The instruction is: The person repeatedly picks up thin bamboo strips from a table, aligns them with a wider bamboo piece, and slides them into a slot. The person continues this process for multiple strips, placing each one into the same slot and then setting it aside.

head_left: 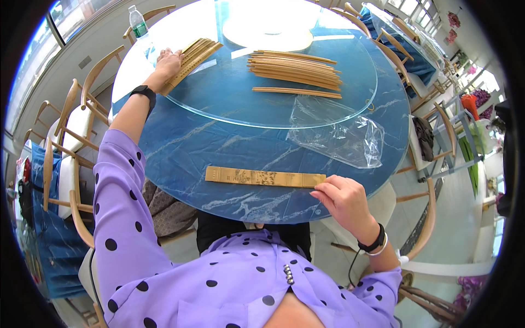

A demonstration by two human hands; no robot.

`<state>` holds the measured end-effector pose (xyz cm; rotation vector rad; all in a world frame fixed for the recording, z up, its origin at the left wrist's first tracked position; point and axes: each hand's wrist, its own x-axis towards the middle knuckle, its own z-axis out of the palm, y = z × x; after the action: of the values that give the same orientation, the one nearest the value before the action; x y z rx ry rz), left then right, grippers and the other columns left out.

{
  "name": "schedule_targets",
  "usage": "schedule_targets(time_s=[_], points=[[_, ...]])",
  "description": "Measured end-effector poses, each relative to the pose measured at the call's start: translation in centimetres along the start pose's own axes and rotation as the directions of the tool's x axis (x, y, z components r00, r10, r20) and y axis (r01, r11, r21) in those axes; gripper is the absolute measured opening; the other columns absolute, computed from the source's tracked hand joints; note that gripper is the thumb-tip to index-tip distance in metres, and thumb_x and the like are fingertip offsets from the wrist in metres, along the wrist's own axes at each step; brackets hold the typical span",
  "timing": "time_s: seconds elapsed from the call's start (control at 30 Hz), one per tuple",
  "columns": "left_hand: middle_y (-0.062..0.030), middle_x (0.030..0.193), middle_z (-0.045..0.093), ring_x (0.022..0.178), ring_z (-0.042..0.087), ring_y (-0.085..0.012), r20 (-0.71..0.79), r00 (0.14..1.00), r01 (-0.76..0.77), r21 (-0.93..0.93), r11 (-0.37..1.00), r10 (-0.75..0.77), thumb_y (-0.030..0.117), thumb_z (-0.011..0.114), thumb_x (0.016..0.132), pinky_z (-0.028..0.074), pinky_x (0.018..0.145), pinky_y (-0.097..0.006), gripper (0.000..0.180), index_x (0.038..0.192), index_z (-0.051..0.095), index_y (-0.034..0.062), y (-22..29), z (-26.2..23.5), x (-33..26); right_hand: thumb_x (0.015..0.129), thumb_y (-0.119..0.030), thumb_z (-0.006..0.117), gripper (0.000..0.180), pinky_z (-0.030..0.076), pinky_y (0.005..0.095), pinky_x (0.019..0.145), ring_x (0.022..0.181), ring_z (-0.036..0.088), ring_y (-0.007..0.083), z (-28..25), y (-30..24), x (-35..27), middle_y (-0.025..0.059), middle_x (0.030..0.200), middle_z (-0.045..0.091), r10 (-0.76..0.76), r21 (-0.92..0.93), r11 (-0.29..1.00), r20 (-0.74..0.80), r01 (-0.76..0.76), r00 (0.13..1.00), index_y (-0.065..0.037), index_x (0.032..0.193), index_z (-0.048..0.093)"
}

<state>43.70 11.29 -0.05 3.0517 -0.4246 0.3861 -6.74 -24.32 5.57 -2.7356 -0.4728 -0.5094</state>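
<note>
A long, flat gold paper chopstick sleeve (257,177) with dark printed patterning lies crosswise near the front edge of the round table. My right hand (343,198) is closed in a pinch at the sleeve's right end. Far to the left, my left hand (168,63) rests against a slanted stack of similar gold sleeves (198,54), its fingers slightly apart. What lies under its palm is hidden. Beyond the single sleeve, a row of light wooden chopsticks (295,70) lies on the glass turntable, with one or two chopsticks (298,92) set apart on the near side.
A crumpled clear plastic bag (339,134) straddles the glass turntable's edge (246,126) on the right. A water bottle (138,22) stands at the far left. Wooden chairs (76,136) surround the blue marbled table (164,142). A rubber band (371,104) lies near the right rim.
</note>
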Motion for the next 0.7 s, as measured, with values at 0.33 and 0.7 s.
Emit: schedule_targets(time_s=[0.33, 0.7], points=[[-0.0195, 0.132, 0.054, 0.128, 0.047, -0.0349, -0.128, 0.984, -0.109, 0.104, 0.989, 0.122, 0.040, 0.044, 0.107, 0.039, 0.108, -0.049, 0.052, 0.142, 0.054, 0.0021, 0.5, -1.9, -2.7, 0.091, -0.020, 0.072, 0.018, 0.056, 0.0399, 0.081, 0.095, 0.065, 0.0292, 2.5, 10.3, 12.8, 0.0097, 0.100, 0.065, -0.101, -0.168, 0.982, -0.044, 0.092, 0.994, -0.004, 0.099, 0.070], [-0.0130, 0.120, 0.055, 0.118, 0.049, -0.0297, -0.307, 0.848, -0.510, -0.251, 0.823, 0.432, 0.026, 0.065, 0.099, 0.042, 0.105, -0.042, 0.037, 0.122, 0.064, -0.0026, 9.3, -8.7, -19.9, 0.090, -0.020, 0.071, 0.016, 0.055, 0.0379, 0.086, 0.099, 0.062, 0.0268, 8.2, 12.6, 19.9, 0.0087, 0.094, 0.063, -0.262, -0.319, 0.906, 0.100, 0.280, 0.960, -0.004, 0.087, 0.070]])
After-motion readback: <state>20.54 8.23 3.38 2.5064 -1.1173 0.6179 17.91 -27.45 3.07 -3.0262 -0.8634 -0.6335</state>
